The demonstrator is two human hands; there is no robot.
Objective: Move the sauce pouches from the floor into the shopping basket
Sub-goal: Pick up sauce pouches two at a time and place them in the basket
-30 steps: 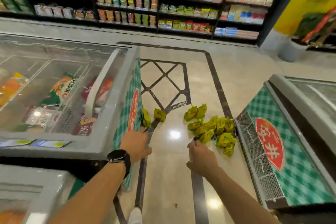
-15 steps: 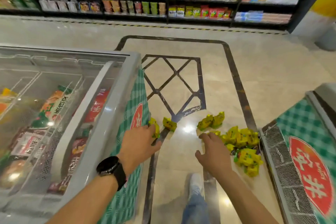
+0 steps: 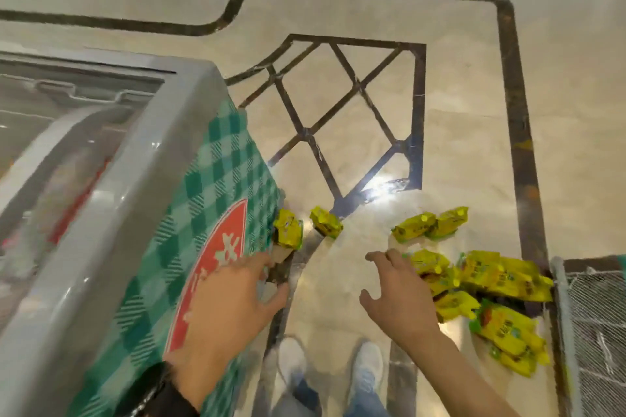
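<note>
On the floor (image 3: 474, 118), yellow pouches (image 3: 487, 284) are lying in a loose heap against the grille (image 3: 596, 332) of a freezer at the right edge, with two pairs scattered farther left. One pair (image 3: 288, 228) is touching the checked side of the left freezer (image 3: 203, 200). Both hands are hanging empty with fingers spread: the left hand (image 3: 227, 311) is overlapping that checked panel, the right hand (image 3: 399, 294) is hovering just beside the heap. White shoes (image 3: 367, 366) are showing below.

Yellow sauce pouches (image 3: 487, 284); green-checked freezer (image 3: 216, 186); beige floor (image 3: 474, 145)
</note>
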